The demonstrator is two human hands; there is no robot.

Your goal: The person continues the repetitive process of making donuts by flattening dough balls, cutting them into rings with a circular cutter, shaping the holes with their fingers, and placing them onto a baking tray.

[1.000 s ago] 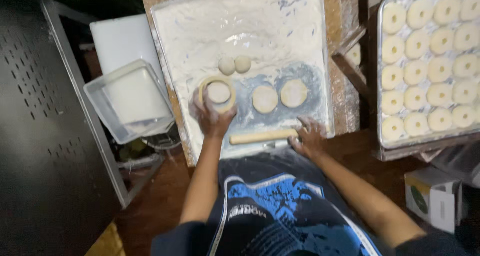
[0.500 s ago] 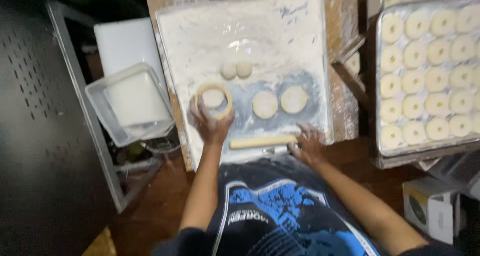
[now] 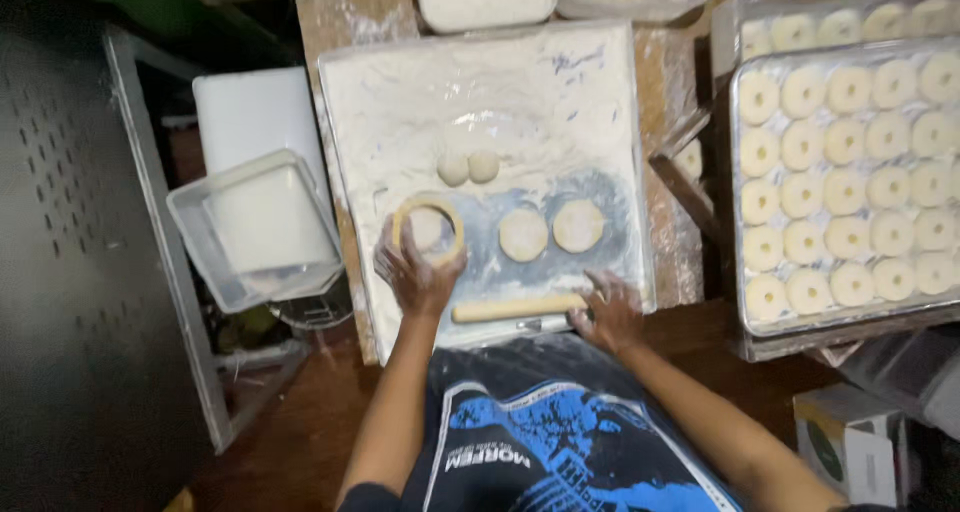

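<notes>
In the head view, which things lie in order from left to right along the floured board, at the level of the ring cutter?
Left hand on ring cutter → first flat dough disc → second flat dough disc → tray of dough rings past the board's right edge.

A matt, flour-dusted metal board [image 3: 500,102] carries soft dough discs [image 3: 523,234], a smooth wooden rolling pin [image 3: 515,308] and a ring cutter [image 3: 428,230].

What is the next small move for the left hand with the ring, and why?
Probably lift the ring cutter off and set it over the next flat disc. The left hand holds it around one dough piece already, and two discs beside it look uncut. The right hand rests by the rolling pin.
</notes>
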